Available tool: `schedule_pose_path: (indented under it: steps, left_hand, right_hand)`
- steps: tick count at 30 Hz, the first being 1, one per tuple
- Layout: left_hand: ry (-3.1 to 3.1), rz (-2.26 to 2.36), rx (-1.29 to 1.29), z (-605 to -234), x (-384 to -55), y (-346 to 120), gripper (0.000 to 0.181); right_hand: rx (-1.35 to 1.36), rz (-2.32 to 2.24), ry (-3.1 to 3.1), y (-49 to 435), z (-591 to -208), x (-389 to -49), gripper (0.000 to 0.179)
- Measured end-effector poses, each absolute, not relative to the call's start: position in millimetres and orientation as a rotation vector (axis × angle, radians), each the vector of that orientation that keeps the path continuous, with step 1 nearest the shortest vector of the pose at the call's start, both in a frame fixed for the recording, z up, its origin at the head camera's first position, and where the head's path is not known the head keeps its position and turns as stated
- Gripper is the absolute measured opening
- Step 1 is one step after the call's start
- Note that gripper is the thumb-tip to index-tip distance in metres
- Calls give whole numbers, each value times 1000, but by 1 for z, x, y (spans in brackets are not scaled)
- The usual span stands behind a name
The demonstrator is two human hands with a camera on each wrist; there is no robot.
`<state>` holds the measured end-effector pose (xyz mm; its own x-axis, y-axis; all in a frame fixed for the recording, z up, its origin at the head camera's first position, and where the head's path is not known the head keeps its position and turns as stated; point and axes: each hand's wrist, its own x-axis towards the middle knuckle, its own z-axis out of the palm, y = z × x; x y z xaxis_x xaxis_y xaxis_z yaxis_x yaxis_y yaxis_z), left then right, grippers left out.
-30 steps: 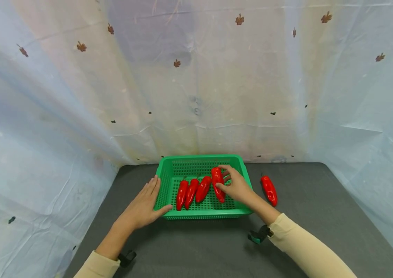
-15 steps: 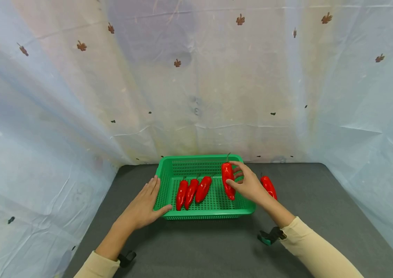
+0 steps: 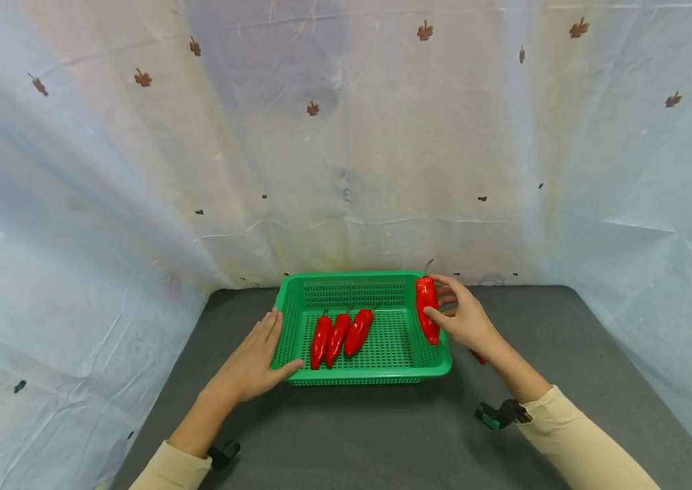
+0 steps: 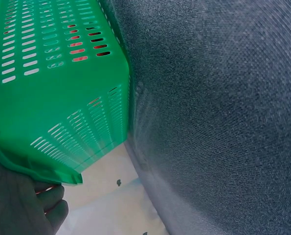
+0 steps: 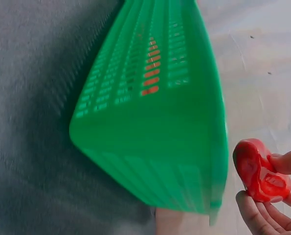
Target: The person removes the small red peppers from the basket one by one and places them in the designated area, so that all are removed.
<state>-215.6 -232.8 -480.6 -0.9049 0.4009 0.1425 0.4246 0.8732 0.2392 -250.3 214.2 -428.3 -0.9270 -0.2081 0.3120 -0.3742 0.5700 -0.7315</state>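
On the bench (image 3: 346, 435), the basket (image 3: 364, 373) has the straight-fingered left hand (image 3: 254, 361) at its left rim while the right hand (image 3: 467, 321), pinching a pepper (image 3: 426, 296), has shifted rightward to above the right rim, leaving three peppers (image 3: 337, 338) inside.

Free from above: bare right part of green basket (image 3: 370, 373), right of three red peppers (image 3: 337, 337). Blocked left by left hand (image 3: 252, 361) on rim; blocked near right rim by right hand (image 3: 463, 318) with pinched red pepper (image 3: 426, 309). Low entry stopped by basket walls all round. Hanging sheet (image 3: 382, 163) close behind. Room on tabletop (image 3: 346, 435) in front, between forearms (image 3: 520, 374). Right side of tabletop passable except for mostly hidden pepper (image 3: 479, 357) beside right forearm.
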Motion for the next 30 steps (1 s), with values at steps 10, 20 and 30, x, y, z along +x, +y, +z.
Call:
schedule_pose_path:
  steps: [10,20,30]
  left_hand:
    - [-2968,-405,-648,-479,-216,-233,114]
    - [-2974,-429,-647,-480,-216,-232,113]
    - [-2973,-421,-647,-481,-217,-232,113]
  right_hand:
    - [460,1232,-2596,239,-425,-244,67]
    - [380,1172,-2639,265,-439,-248,69]
    - [317,1117,-2690,293,-449,-256,67]
